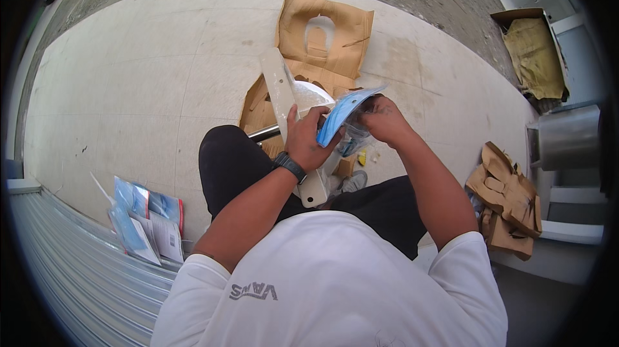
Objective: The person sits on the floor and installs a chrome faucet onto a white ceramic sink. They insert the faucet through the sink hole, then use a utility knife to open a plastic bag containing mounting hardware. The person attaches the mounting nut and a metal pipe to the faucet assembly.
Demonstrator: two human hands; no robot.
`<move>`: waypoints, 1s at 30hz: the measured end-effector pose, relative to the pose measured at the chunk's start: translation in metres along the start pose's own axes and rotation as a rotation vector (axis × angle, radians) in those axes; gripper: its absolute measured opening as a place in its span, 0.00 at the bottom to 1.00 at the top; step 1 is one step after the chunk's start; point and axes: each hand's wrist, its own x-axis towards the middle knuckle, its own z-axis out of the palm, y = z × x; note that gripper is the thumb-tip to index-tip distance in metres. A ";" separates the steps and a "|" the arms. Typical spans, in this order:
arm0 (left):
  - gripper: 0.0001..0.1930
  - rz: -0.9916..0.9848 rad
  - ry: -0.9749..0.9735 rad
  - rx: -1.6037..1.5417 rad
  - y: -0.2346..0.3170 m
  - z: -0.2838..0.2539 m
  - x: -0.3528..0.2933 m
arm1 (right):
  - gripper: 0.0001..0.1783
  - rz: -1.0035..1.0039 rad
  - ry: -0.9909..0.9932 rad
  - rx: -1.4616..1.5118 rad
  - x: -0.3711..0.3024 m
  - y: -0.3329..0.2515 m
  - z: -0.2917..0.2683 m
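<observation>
Fingers of the left hand [308, 139] are bent and closed on the lower-left edge of a blue-backed clear packet [342, 117], held tilted above the knees; one finger stands out toward an off-white bar [278, 82]. The right hand [387, 121] meets the packet's other side, knuckles up, fingers curled in at the clear plastic; their tips are hidden, and whether they pinch the film or sit inside it cannot be told from this view. The left forearm rises rightward, a dark watch [291, 166] at its wrist; the right slants up and leftward. The bar's middle is covered by the left hand. Beyond, torn cardboard [293, 15] lies on the pale floor [129, 89]. Further packets [133, 200] lie to the left, and crumpled cardboard pieces [506, 186] to the right. A shoe [356, 181] shows only in part between the legs.
</observation>
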 end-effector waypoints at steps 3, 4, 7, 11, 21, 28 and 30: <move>0.24 0.007 0.008 -0.003 0.001 0.000 0.000 | 0.19 -0.049 0.004 -0.014 -0.006 0.011 -0.007; 0.24 0.037 0.051 -0.004 0.001 0.001 0.001 | 0.19 -0.071 0.003 0.011 -0.010 0.013 -0.009; 0.23 0.068 0.082 0.004 0.001 0.002 0.002 | 0.16 -0.077 0.137 0.154 -0.019 0.009 -0.010; 0.23 0.084 0.008 0.052 -0.003 0.003 -0.001 | 0.13 -0.160 0.418 -0.154 -0.030 -0.013 -0.001; 0.24 0.183 -0.009 0.140 -0.006 0.002 -0.002 | 0.11 0.041 0.267 -0.184 -0.012 -0.043 -0.001; 0.20 0.183 0.113 0.085 -0.009 0.009 -0.002 | 0.16 -0.303 0.113 -0.572 -0.024 -0.035 -0.003; 0.19 0.177 0.131 0.094 -0.009 0.011 -0.001 | 0.20 -0.378 0.058 -0.646 -0.030 -0.036 -0.004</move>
